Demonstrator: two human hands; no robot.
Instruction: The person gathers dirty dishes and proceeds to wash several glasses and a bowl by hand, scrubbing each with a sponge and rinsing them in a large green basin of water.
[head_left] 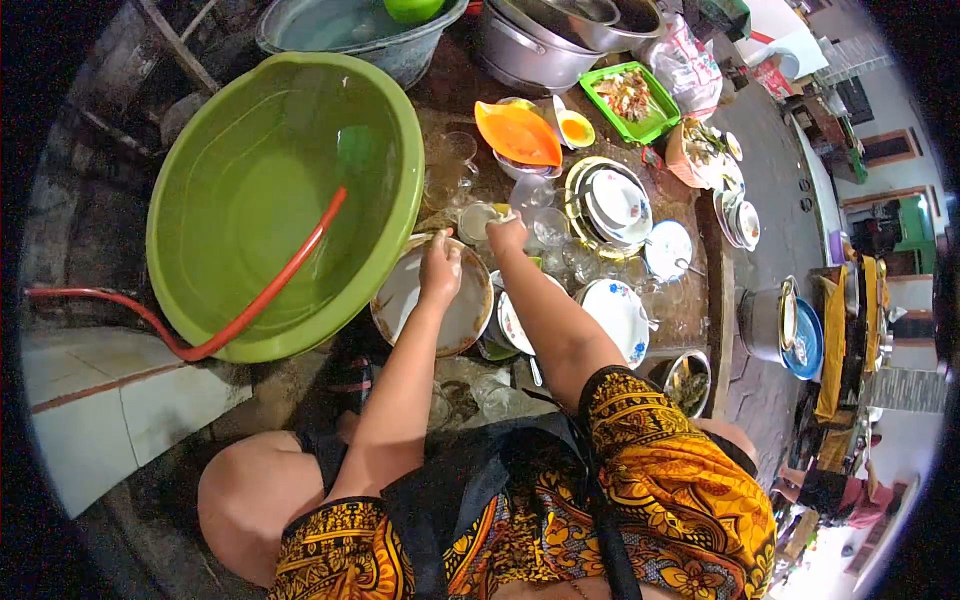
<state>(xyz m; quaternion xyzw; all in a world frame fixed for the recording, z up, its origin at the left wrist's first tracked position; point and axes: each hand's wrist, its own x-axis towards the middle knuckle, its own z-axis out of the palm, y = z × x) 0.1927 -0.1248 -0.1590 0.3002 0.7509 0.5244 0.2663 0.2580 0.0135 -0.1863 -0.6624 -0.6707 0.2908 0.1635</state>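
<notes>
My left hand [440,272], with soap suds on its back, is over the far rim of a wide white basin [408,315] with a brownish edge. Its fingers are curled, and what they grip is hidden. To the right, my right hand [508,234] is closed on a small yellow piece that looks like a sponge [502,211]. Between the hands stands a small round cup [477,222]. Several clear glasses [550,227] stand just beyond my right hand. White plates [612,305] lie partly behind my right forearm.
A large green tub [250,150] of water stands at left, a red hose [270,295] running into it. Farther off are a grey tub [370,50], metal pots [530,60], an orange leaf-shaped dish [518,133], a green tray [650,125] of food scraps and stacked plates [605,195].
</notes>
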